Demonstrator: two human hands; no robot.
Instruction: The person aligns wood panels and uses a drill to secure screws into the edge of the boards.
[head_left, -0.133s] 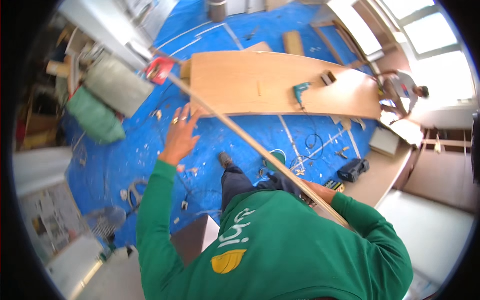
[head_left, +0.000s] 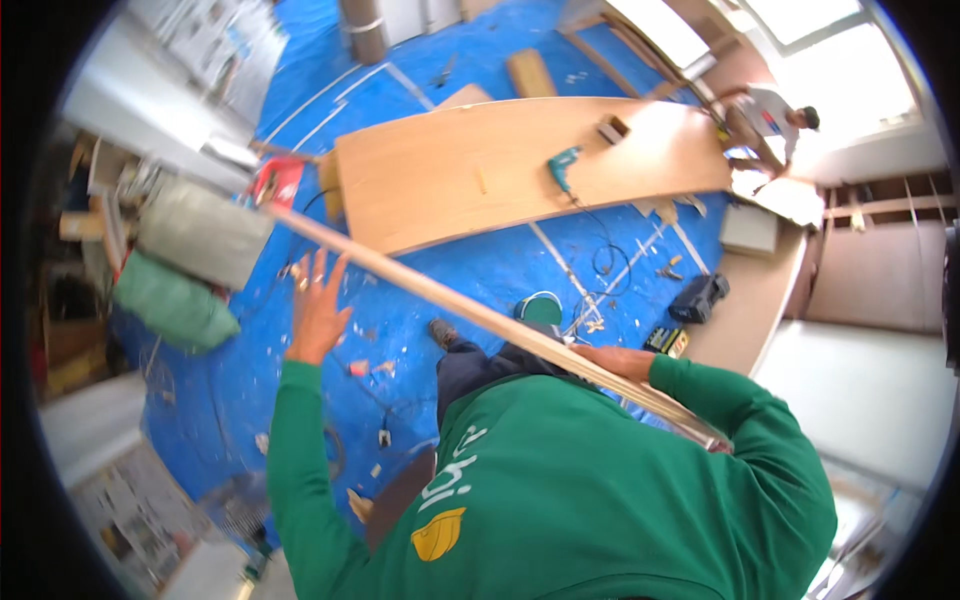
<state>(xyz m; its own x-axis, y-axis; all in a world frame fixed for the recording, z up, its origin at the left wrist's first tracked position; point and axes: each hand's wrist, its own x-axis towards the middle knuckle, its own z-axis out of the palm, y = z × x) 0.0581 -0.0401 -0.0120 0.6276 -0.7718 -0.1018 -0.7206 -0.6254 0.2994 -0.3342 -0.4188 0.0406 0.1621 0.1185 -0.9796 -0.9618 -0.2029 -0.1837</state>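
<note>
A long, narrow wooden strip [head_left: 450, 293] slants across in front of my body, from the red item at the far left down to my right forearm. My right hand [head_left: 615, 362] grips it near its lower end, with the fingers partly hidden behind the wood. My left hand [head_left: 320, 318] is raised with its fingers spread, just below the strip's far part and apart from it. Beyond the strip lies a large light-brown wooden panel [head_left: 430, 190], and a teal power drill [head_left: 562, 172] with a cord rests on it.
Blue sheeting [head_left: 400, 385] covers the floor, with scraps and cables on it. Wrapped bundles, one green [head_left: 170, 305], stand at the left. A person [head_left: 765, 125] crouches at the panel's far right end. A black case [head_left: 698, 298] lies at the right.
The view has turned, so the panel and floor things sit further left. The strip's lower end has come into view beside my right forearm. My left hand stays spread.
</note>
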